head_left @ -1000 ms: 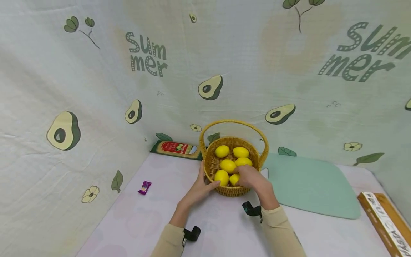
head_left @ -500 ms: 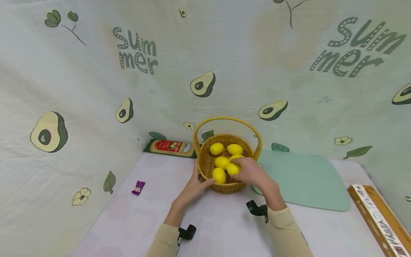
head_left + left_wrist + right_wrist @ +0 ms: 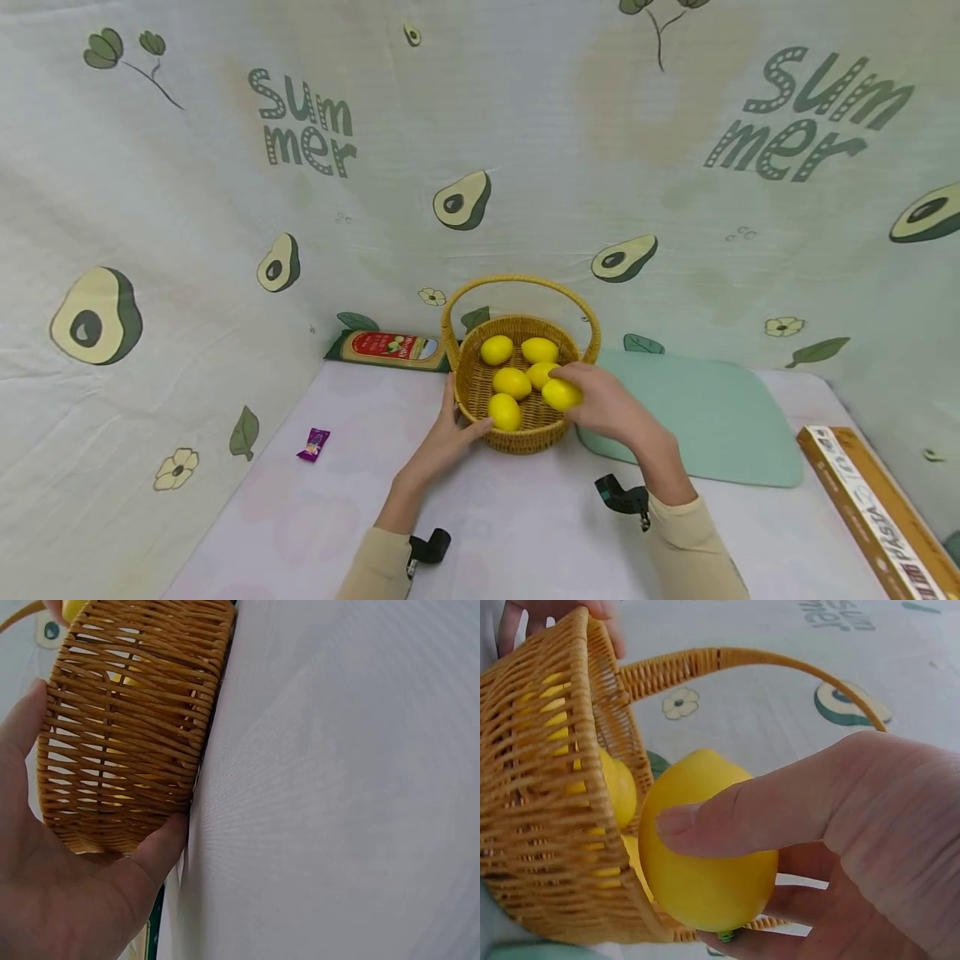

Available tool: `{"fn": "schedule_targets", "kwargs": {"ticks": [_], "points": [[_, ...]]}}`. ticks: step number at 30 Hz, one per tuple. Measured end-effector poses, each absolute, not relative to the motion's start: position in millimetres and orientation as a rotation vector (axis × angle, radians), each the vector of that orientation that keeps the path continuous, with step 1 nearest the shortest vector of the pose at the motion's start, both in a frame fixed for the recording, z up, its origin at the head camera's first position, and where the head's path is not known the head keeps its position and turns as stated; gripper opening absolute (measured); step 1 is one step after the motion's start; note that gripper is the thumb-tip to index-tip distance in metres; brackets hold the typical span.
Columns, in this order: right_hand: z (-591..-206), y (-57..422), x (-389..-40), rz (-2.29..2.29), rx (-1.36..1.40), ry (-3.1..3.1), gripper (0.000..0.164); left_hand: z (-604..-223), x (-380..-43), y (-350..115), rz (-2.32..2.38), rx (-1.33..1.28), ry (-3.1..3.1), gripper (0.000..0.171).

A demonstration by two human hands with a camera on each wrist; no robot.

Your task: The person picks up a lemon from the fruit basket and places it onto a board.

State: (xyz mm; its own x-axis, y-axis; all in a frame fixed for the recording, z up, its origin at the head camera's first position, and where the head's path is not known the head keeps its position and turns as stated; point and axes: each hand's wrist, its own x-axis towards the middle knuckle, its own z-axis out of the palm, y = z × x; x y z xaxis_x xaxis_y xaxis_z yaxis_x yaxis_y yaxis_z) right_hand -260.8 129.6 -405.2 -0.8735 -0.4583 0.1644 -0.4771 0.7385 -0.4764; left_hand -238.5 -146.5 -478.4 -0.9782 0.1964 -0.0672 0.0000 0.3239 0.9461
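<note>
A wicker basket [image 3: 521, 442] with a tall arched handle holds several yellow lemons, one of them a lemon [image 3: 505, 412] near the front rim. My left hand [image 3: 438, 442] holds the basket's left side, thumb at the front and fingers spread along the wall. In the left wrist view that thumb presses low on the woven side [image 3: 124, 742]. My right hand [image 3: 611, 404] grips another lemon [image 3: 709, 881] between thumb and fingers, just above the basket's right rim. A small green tip shows on this lemon in the right wrist view.
Right of the basket lies a pale green mat [image 3: 697, 425]. A long pasta box [image 3: 873, 508] rests at the table's right edge. Behind the basket's left side is a green-and-red packet [image 3: 386, 349]. A small purple wrapped candy [image 3: 313, 445] lies at left. Printed cloth [image 3: 525, 125] hangs behind.
My right hand has lifted the lemon from the front of the basket up and rightward to its right rim. My left hand stays at the basket; the head view has shifted slightly.
</note>
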Motion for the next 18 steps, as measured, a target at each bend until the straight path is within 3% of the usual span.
{"fn": "schedule_targets", "kwargs": {"ticks": [18], "points": [[-404.3, 183.2, -262.8, 0.829, 0.728, -2.847, 0.051, -476.7, -236.7, -147.3, 1.738, 0.183, 2.404, 0.104]]}}
